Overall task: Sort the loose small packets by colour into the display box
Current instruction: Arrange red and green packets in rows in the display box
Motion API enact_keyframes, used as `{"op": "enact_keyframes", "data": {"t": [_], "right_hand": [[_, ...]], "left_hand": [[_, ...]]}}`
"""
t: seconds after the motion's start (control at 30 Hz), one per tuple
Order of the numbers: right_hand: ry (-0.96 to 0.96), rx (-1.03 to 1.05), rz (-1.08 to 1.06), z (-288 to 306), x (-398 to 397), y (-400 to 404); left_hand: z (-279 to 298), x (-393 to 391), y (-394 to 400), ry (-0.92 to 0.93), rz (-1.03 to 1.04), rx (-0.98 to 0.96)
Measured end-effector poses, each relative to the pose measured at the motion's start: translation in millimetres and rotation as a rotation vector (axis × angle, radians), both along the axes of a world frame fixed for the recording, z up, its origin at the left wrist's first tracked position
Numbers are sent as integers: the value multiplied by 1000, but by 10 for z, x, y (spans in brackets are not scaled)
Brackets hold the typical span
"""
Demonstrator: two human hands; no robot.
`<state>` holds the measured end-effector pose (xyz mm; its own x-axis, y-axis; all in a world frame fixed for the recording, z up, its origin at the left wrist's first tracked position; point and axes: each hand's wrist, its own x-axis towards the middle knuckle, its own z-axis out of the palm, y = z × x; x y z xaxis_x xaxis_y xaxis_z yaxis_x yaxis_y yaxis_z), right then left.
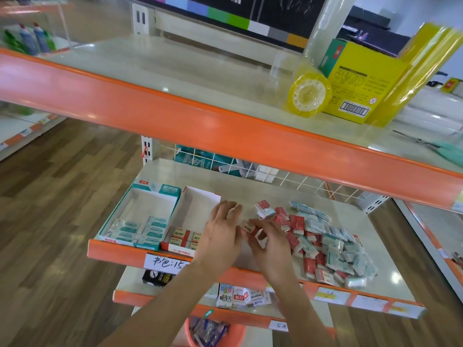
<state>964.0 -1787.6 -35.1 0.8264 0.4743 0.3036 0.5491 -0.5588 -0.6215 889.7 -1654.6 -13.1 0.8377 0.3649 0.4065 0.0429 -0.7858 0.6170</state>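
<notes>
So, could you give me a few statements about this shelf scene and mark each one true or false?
1. The right hand pinches a small red packet. True.
2. The left hand grips a teal packet. False: its fingers lie straight and hold nothing.
3. The teal display box already holds teal packets at its front. True.
4. The loose pile of packets lies left of the boxes. False: it lies to their right.
5. The red display box is full to the back. False: only its front holds packets.
</notes>
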Motion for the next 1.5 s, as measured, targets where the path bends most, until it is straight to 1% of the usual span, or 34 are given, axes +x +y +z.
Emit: {"op": "enact_keyframes", "data": {"t": [0.07, 0.2, 0.27, 0.5, 0.63, 0.8, 0.97, 1.1, 1.3, 1.5], "right_hand": [[9, 14, 37, 46, -34, 78], [26, -24, 94, 110, -119, 276], [33, -46, 122, 152, -163, 389], [53, -40, 194, 206, -290, 722], [73, -146, 182, 172, -283, 883], [45, -259, 192, 210, -271, 982], [20, -385, 176, 303, -276, 1010], [-11, -446, 162, 324, -295, 1044], [-57, -513, 222, 280, -294, 1043], [-50, -541, 256, 248, -272, 1044]], "left_hand": [[16, -28, 133, -4, 47, -25], [-9, -96, 446, 34, 138, -57], [-30, -142, 580, 50, 148, -59], [-27, -284, 799, 72, 130, -211], [-64, -313, 796, 111, 178, -246], [-79, -326, 776, 113, 184, -238], [-27, -302, 788, 110, 136, -196], [-14, -292, 792, 154, 109, -176], [-28, -263, 782, 222, 126, -151], [-23, -265, 779, 249, 142, -150]]}}
